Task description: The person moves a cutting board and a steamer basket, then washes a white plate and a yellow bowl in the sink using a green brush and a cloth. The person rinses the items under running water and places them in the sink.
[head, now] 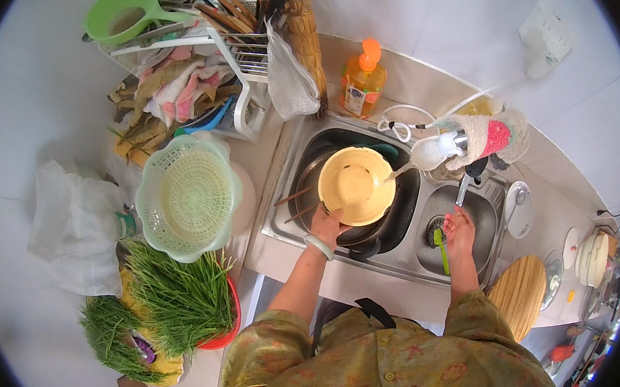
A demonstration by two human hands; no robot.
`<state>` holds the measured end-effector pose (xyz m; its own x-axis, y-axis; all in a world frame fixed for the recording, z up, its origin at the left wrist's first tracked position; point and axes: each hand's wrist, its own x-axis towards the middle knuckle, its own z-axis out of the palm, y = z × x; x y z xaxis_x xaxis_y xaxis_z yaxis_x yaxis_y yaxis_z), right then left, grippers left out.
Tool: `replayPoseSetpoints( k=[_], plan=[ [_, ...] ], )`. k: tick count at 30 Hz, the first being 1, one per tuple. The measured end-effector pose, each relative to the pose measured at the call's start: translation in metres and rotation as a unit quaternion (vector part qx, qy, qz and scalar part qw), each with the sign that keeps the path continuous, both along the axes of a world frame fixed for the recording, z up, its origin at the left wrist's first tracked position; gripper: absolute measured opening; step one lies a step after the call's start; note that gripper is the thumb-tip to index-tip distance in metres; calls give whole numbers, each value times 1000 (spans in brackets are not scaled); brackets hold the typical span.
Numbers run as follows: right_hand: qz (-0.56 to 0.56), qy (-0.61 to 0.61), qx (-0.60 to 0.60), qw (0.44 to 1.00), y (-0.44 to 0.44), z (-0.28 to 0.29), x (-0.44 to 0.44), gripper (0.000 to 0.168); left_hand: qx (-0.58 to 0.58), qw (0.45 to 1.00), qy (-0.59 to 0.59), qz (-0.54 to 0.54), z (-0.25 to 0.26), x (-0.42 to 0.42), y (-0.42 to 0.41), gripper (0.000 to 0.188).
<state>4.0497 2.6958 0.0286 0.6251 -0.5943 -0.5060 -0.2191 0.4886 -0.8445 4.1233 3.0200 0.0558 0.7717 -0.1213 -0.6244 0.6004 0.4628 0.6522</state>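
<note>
My left hand [328, 223], with a pale bangle at the wrist, grips the near rim of a yellow bowl [354, 185]. Dark specks show inside the bowl, which is held over a large dark pan [305, 177] in the left sink basin. Two thin brown sticks [295, 196] lean at the pan's left side. Over the smaller right basin [470, 212], my right hand [459, 228] is raised with fingers partly curled, just below the faucet's metal spout [462, 191]; whether it touches the spout or holds anything is unclear. A bright green utensil [441, 251] lies in that basin by the drain.
Left of the sink stand a pale green colander [194, 198] and green leafy stalks [186, 293] in a red basin. An orange soap bottle [364, 81] and a straw brush [304, 44] stand behind. A cloth-wrapped faucet [485, 137] overhangs the sink; a round wooden board [520, 297] sits right.
</note>
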Motion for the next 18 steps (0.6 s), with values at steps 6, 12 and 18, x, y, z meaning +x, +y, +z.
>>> replayPoseSetpoints(
  k=[6,12,18],
  plan=[
    [228,-88,-131,961,88,61,4,24,16,999,-6,-31,-2,4,5,43],
    [374,-220,-172,885,203,127,79,41,11,998,-28,-51,-7,6,5,42],
    [254,-233,-354,869,279,155,196,54,-9,999,-13,-48,1,-1,7,38]
  ],
)
